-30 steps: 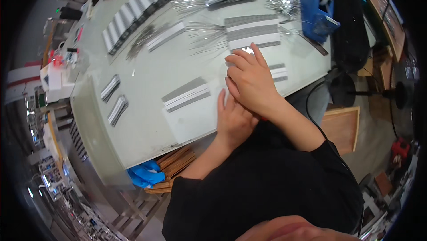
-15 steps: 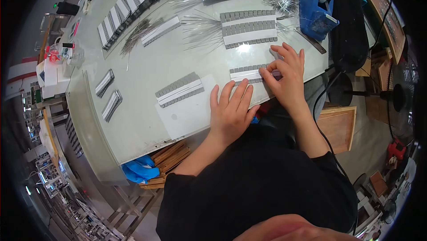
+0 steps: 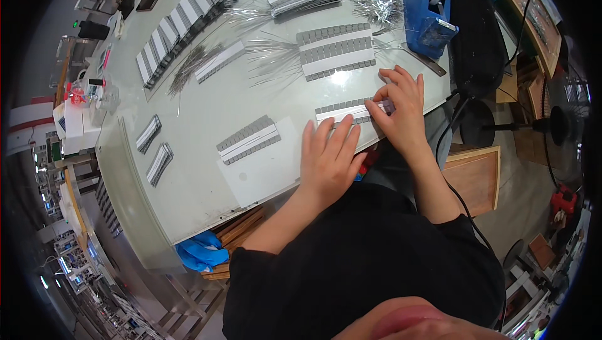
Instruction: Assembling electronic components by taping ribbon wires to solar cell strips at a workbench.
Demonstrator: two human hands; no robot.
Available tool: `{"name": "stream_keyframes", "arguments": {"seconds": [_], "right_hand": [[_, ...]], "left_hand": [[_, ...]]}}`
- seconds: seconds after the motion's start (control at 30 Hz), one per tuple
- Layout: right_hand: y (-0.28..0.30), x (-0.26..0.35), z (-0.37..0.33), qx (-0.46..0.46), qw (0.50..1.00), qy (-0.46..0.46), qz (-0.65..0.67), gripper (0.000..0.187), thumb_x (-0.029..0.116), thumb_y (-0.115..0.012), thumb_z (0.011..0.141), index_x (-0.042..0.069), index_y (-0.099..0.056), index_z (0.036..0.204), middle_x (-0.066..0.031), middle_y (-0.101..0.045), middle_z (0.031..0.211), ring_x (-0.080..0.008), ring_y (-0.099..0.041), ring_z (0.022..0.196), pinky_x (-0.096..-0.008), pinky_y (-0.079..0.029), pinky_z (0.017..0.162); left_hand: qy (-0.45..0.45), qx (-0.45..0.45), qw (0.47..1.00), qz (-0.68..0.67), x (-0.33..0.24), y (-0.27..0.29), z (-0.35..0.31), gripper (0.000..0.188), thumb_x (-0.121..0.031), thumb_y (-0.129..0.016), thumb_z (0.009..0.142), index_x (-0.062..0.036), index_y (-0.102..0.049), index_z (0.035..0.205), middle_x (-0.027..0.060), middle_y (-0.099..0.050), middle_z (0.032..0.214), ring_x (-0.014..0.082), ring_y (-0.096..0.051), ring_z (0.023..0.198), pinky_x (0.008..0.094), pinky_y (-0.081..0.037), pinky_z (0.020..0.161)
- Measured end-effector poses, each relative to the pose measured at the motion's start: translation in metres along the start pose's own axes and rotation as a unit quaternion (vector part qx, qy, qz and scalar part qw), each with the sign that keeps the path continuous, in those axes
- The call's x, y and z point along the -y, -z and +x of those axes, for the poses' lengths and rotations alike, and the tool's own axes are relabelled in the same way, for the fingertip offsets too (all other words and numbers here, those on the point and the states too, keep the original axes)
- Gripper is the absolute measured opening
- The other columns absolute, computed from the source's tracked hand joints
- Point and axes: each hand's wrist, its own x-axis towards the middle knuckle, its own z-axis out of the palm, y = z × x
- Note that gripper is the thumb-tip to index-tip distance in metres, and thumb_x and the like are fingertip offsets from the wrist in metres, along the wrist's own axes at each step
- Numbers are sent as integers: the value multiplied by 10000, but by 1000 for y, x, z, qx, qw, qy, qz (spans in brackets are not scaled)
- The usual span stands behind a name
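A short strip of small grey pieces with a white band along it (image 3: 342,111) lies on the table near the front edge. My left hand (image 3: 329,158) is spread, its fingertips resting on the strip's near side. At the strip's right end my right hand (image 3: 401,111) is pinched, thumb and forefinger on it, its other fingers raised; part of that end is hidden under the fingers. To the left, a similar grey strip (image 3: 249,140) rests on a white sheet (image 3: 257,183). Beyond my hands lies a wider panel of grey and white rows (image 3: 337,51), thin wires (image 3: 273,58) fanning from its left.
A blue tape dispenser (image 3: 426,10) stands at the back right beside a black case (image 3: 476,39) and a metal ruler (image 3: 425,62). Shiny wire scraps (image 3: 376,7) lie near it. A long row of strips (image 3: 182,23) is at the back left; two small bundles (image 3: 160,164) lie nearer.
The whole view has shifted slightly. Both hands have slid a little to the right along the strip, which stays in place under them.
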Motion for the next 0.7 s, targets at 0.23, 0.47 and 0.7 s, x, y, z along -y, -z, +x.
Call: {"name": "stream_keyframes", "arguments": {"seconds": [0.23, 0.47, 0.7], "right_hand": [[2, 0, -5, 8, 1000, 3, 8, 189, 145, -780, 767, 97, -623, 860, -136, -605, 1307, -396, -462, 1357, -669, -182, 1181], [87, -53, 68, -372, 900, -86, 209, 174, 37, -719, 891, 25, -649, 1050, -92, -669, 1018, -163, -642, 927, -304, -515, 847], [108, -77, 120, -81, 958, -185, 203, 351, 193, -791, 855, -10, -652, 1105, -78, -711, 909, -131, -656, 832, -273, -519, 775]], "left_hand": [[-56, 56, 997, -16, -1, -15, 17, 591, -300, -758, 861, -16, -578, 1346, 154, -538, 1433, 408, -470, 1308, 566, -342, 1119], [-67, 54, 996, -2, -5, -11, 14, 576, -299, -756, 863, -25, -579, 1337, 161, -559, 1395, 397, -482, 1293, 568, -352, 1112], [-67, 38, 997, 14, -4, -15, 18, 570, -300, -753, 864, -39, -581, 1340, 148, -567, 1387, 385, -493, 1274, 565, -353, 1114]]}}
